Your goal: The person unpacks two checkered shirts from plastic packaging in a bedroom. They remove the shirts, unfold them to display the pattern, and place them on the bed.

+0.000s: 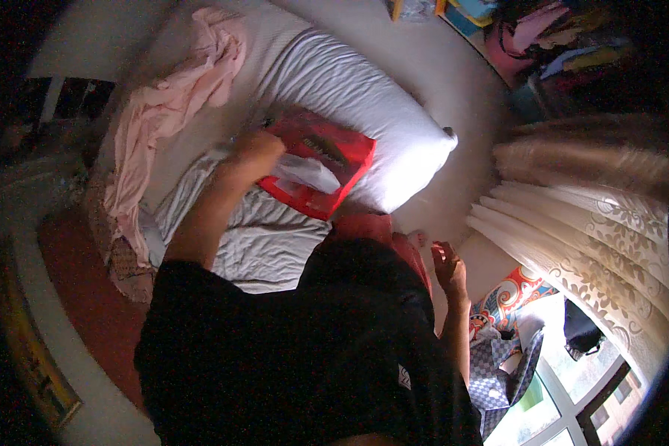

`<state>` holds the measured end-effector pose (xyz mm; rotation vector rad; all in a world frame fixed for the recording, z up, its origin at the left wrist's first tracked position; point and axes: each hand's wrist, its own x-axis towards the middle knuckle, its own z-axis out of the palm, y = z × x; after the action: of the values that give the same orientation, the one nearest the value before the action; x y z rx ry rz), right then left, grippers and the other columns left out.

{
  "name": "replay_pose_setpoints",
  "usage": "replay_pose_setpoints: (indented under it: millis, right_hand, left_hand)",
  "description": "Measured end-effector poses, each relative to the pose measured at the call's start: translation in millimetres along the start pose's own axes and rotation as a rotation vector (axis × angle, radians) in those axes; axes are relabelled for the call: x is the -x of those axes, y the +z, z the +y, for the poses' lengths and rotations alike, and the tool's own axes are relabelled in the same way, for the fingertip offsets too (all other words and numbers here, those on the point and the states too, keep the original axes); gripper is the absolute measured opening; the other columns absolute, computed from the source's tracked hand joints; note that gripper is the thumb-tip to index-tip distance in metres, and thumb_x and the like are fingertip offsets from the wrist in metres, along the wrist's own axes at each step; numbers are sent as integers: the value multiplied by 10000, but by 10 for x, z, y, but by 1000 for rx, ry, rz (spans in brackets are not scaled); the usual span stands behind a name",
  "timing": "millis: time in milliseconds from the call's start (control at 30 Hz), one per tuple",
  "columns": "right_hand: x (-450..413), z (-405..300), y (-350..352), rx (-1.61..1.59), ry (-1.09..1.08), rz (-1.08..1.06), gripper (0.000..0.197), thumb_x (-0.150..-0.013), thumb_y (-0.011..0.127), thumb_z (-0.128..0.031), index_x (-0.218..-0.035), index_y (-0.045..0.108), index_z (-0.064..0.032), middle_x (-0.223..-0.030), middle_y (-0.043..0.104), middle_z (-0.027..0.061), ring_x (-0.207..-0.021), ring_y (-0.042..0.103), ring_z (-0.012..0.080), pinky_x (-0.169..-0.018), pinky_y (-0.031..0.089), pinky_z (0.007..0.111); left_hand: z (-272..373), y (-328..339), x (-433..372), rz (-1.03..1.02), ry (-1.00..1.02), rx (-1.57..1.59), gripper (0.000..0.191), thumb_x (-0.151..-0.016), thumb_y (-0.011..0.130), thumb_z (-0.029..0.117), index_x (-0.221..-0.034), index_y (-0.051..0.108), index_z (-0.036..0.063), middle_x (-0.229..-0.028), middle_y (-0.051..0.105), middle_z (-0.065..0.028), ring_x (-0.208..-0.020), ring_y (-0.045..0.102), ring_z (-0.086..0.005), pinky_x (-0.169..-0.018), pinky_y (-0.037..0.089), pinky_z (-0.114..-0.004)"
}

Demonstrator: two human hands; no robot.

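Observation:
My left hand [259, 153] is curled at the left edge of a red bag [359, 161] and appears to grip it; blur hides the fingertips. The bag bears writing and lies tilted over the bed, with a white, crumpled piece of plastic or paper [312, 171] showing at its near side. Beyond the bag is a wrinkled white pillow or cushion [334, 78], brightly lit at its right end. Wrinkled white bedding [273, 240] spreads on the near side. My right hand [449, 267] hangs at my right side, fingers loosely bent and holding nothing visible.
A pink cloth [156, 117] lies along the bed's left part. Patterned curtains [580, 234] hang at the right beside a bright window [568, 384]. A checkered bag [490, 384] stands near the window. Piled clothes [557, 44] are at the upper right.

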<state>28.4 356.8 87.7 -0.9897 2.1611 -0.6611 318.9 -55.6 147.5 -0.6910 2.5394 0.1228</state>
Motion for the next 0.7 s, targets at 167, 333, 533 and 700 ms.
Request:
replay_pose_setpoints:
  millis: [167,333,533,700]
  right_hand:
    - [116,175,110,55,-4,-78,195,-924,521,-204,-1070,598,-101,-919,683,161,-851,670,313,-720,522,408]
    - [70,-32,31,-92,38,-114,275,-931,533,-241,-1153,572,-83,-909,683,134,-839,668,251,-740,515,367]
    - [-8,-764,-388,-920,44,-165,572,-951,478,-457,-1305,451,-9,-1202,573,126,-1097,549,221,-928,423,354]
    - [382,-749,-781,-1604,-30,-45,793,-917,368,-625,-1370,355,26,-1403,409,143,-1302,374,247,-1092,261,382]
  left_hand:
    - [-382,-1176,1026,-263,-346,557,294,-790,641,179,-1019,658,-4,-837,673,-106,-780,654,-230,-704,506,-364]
    - [-178,-1090,1222,287,-405,1449,522,-752,716,162,-1224,551,10,-1079,621,-30,-986,571,-160,-899,420,-308]
    - [936,-846,309,207,-32,1922,656,-719,746,152,-1302,474,21,-1175,573,-44,-1103,510,-176,-971,356,-324]
    - [2083,-1122,-249,7,255,2035,618,-772,728,194,-1305,467,21,-1159,567,-54,-1094,515,-183,-967,367,-325]
